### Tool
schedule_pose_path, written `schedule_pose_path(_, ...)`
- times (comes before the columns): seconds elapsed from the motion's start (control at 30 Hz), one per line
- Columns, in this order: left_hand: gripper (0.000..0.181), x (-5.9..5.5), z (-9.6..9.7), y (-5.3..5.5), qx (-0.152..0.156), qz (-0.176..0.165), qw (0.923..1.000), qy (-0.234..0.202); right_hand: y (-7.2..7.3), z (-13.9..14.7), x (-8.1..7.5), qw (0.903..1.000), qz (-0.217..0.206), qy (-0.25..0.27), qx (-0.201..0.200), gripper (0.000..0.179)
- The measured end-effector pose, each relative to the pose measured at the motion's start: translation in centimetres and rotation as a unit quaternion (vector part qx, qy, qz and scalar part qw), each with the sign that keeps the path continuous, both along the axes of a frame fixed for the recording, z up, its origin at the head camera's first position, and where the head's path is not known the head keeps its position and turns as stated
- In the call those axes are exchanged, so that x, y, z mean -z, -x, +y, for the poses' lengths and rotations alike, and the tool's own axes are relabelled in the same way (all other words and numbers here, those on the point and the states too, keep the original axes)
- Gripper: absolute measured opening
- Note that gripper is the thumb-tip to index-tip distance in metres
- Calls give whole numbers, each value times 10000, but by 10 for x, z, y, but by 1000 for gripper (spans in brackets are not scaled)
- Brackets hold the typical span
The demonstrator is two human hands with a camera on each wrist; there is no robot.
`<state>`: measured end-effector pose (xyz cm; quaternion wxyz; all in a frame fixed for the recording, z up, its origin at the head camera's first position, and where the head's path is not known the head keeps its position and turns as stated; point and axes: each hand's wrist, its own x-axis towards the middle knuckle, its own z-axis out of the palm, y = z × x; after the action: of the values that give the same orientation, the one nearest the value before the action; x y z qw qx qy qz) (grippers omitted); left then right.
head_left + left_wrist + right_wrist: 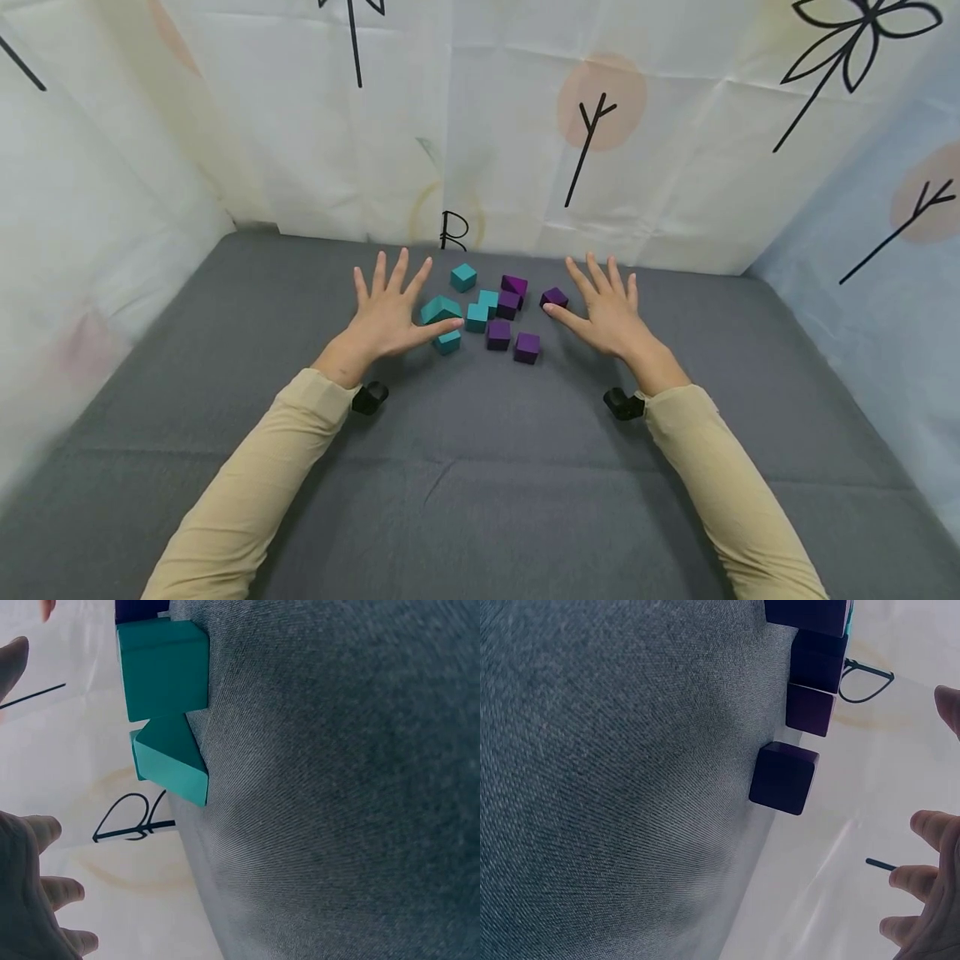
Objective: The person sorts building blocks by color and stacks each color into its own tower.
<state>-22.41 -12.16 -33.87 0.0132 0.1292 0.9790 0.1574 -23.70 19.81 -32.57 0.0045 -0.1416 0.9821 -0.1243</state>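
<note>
My left hand (384,321) is spread flat over the grey cloth with fingers straight, its thumb overlapping a teal cube (447,342) and close to a teal triangular block (438,311). On the other side my right hand (611,317) is spread likewise, its thumb tip overlapping the lower edge of a purple block (555,297). Neither hand holds anything. Between them lie more teal cubes (477,317) and several purple blocks (498,335). The left wrist view shows a teal cube (165,671) beside the triangular block (176,761); the right wrist view shows a lone purple block (784,778).
Grey cloth (480,517) covers the table. A pale printed curtain (510,167) rises at its back edge, with more fabric (90,250) at both sides. A farther teal cube (463,277) sits toward the back. Black wrist mounts (370,397) show below both hands.
</note>
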Motion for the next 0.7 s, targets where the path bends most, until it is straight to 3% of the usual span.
schedule_pose_path(0.4,98,-2,7,-2,346,329,9986,-237,-3,-2,-4,9993,-112,44,-357,81)
schedule_pose_path(0.7,53,-4,25,-15,731,558,9913,-940,-15,-8,-1,9928,-522,649,-856,71)
